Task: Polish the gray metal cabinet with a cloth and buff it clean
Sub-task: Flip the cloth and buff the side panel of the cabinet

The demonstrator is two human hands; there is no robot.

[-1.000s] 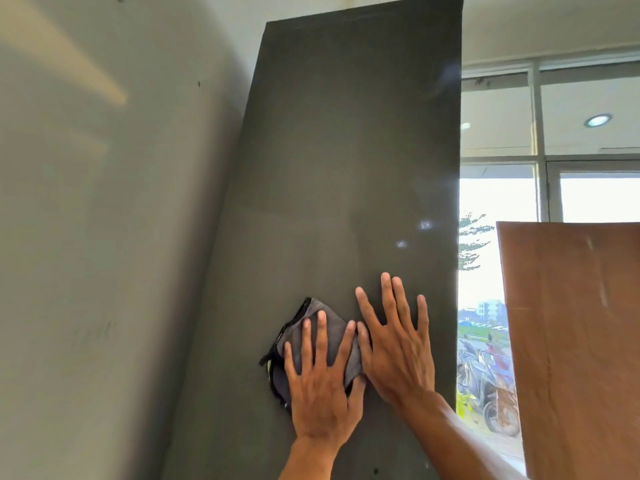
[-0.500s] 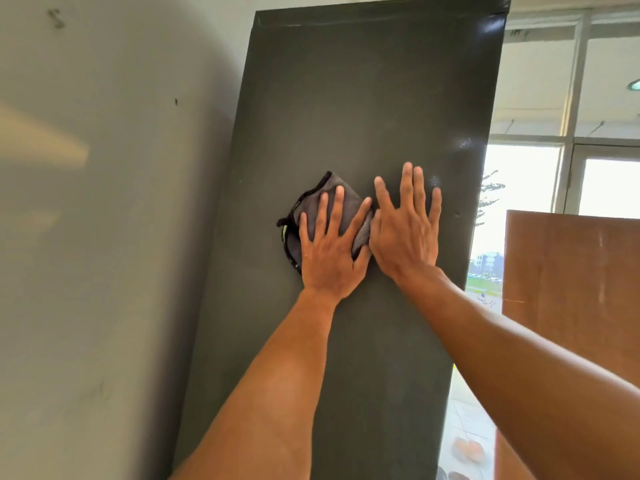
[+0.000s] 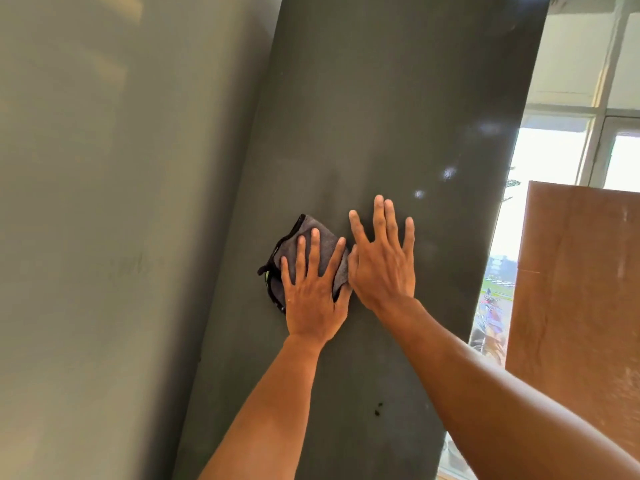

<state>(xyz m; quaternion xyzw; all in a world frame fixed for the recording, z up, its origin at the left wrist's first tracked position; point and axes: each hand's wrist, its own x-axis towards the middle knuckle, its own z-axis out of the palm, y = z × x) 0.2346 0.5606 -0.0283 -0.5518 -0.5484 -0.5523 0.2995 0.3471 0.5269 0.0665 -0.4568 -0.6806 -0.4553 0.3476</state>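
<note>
One pale wall [image 3: 104, 237] fills the left side of the view, its surface plain and slightly blurred. Just right of it stands the gray metal cabinet [image 3: 381, 116], a tall dark panel that leans in the picture and runs from the top edge to the bottom.

Near the middle of this panel, toward its left half, a folded gray cloth [image 3: 292, 244] with a dark hem lies flat against the metal. The left hand [image 3: 313, 303] presses on it with the palm down and the fingers straight and fanned apart, covering the cloth's lower right part, while its upper corner and left edge show beyond the fingertips.

Just beside it, the right hand [image 3: 382, 268] lies flat on the bare metal, fingers straight and spread, pointing upward, its thumb at the cloth's right edge. It holds nothing. Both forearms reach up from the bottom of the view.

Below the hands a small dark spot [image 3: 378, 408] marks the panel, and a few bright glints show near its right edge.

Farther right a window [image 3: 554, 168] lets in strong daylight, with a parked motorcycle [image 3: 488, 313] visible outside. A brown wooden board [image 3: 581, 289] stands at the far right, in front of the window.
</note>
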